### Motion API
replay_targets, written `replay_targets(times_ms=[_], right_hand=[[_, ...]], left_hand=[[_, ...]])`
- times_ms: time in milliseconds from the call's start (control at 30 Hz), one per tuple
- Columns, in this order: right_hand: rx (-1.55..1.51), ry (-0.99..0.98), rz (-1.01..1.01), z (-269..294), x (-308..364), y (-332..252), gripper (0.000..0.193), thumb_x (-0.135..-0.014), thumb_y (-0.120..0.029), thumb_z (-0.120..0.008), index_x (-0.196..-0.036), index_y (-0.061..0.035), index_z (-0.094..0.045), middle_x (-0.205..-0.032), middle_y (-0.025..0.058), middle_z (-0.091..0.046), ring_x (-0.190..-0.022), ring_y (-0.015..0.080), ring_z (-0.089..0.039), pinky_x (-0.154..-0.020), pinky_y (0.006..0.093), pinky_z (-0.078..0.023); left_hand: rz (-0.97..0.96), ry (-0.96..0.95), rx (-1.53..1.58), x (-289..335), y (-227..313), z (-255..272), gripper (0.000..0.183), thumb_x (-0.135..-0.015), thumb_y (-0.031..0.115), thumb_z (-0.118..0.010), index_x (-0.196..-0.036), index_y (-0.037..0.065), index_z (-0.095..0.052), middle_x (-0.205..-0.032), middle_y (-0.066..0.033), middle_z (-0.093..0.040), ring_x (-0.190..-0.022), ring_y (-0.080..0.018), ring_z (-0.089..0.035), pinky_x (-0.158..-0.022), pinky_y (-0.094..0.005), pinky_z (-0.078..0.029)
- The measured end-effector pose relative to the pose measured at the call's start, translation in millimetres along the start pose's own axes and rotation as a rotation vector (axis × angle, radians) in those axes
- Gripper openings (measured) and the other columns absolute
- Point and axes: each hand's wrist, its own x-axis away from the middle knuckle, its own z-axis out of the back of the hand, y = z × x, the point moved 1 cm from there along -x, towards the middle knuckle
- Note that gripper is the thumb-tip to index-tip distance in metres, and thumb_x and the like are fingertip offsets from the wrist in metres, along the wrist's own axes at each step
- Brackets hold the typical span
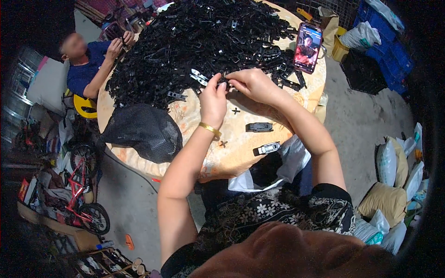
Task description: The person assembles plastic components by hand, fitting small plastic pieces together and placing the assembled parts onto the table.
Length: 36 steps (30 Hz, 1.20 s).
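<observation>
One small dark piece (224,80), clamped between pinched fingertips of left hand (214,102) and right hand (256,86) (shape mostly hidden); broad heap of black plastic parts (199,39) just beyond the grip. Apparent step: close two-handed manipulation, likely calling for steady fingertip control next.

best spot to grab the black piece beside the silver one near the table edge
The black piece is probably best pinched across its middle, from the left: its long body lies sideways on the tablecloth, bare cloth left of it, the right forearm to its right.
</observation>
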Motion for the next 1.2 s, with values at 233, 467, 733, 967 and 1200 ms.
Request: replay_targets(times_ms=[233, 467, 733, 967, 1200], right_hand=[[0.126, 0.113, 0.009, 0.7, 5.5, -4.5, 0.019, -0.079, -0.016, -0.057, -0.095, -0.0070, -0.062, -0.087, 0.0122, -0.057, -0.080, 0.0277, -0.058, -0.068, 0.0332, -0.048], [-0.758, -0.105, -0.520, 7.2, 3.1, 12.7, 0.032, -0.076, -0.025, -0.065, -0.099, -0.0024, -0.062, -0.081, 0.0040, -0.062, -0.070, 0.0081, -0.055, -0.062, 0.0219, -0.045], [-0.749, -0.193, -0.531, 14.6, 6.0, 17.5, 0.027, -0.079, -0.027, -0.063, -0.093, -0.0038, -0.064, -0.076, 0.0011, -0.063, -0.065, 0.0053, -0.053, -0.058, 0.0193, -0.043], [-0.481, 0.086, -0.524, 15.1, 1.5, 43.5, 0.027, -0.083, -0.028, -0.057, -0.084, -0.0021, -0.064, -0.071, 0.0019, -0.062, -0.062, 0.0050, -0.053, -0.056, 0.0196, -0.043], [0.167, 0.043, -0.048, 2.6, 5.1, 27.1, 0.014, -0.071, -0.017, -0.060, -0.081, -0.0068, -0.065, -0.081, 0.0077, -0.061, -0.080, 0.0260, -0.057, -0.070, 0.0348, -0.047]], left_hand=[[0.128, -0.066, 0.341, 3.0, 17.8, 0.9, 0.036, -0.083, 0.003, -0.053, -0.117, -0.004, -0.045, -0.088, -0.0080, -0.059, -0.074, -0.0092, -0.057, -0.063, -0.0197, -0.049], [0.152, -0.159, 0.522, 1.4, 33.8, 7.4, 0.041, -0.083, 0.000, -0.051, -0.121, -0.003, -0.037, -0.091, -0.0068, -0.057, -0.071, -0.0084, -0.057, -0.064, -0.0184, -0.049], [0.219, -0.324, 0.489, -0.9, 38.9, 15.1, 0.035, -0.083, 0.006, -0.054, -0.115, -0.001, -0.043, -0.091, -0.0083, -0.059, -0.075, -0.0123, -0.059, -0.068, -0.0209, -0.051], [0.089, -0.925, -0.089, 16.7, 25.2, 10.5, 0.018, -0.082, 0.012, -0.056, -0.096, 0.001, -0.053, -0.081, -0.0034, -0.057, -0.076, -0.0099, -0.055, -0.066, -0.0227, -0.046], [-0.275, -0.128, -0.994, 8.3, 46.6, 33.2, 0.027, -0.064, 0.025, -0.071, -0.080, 0.005, -0.063, -0.077, -0.0121, -0.059, -0.077, -0.0284, -0.054, -0.076, -0.0361, -0.043]])
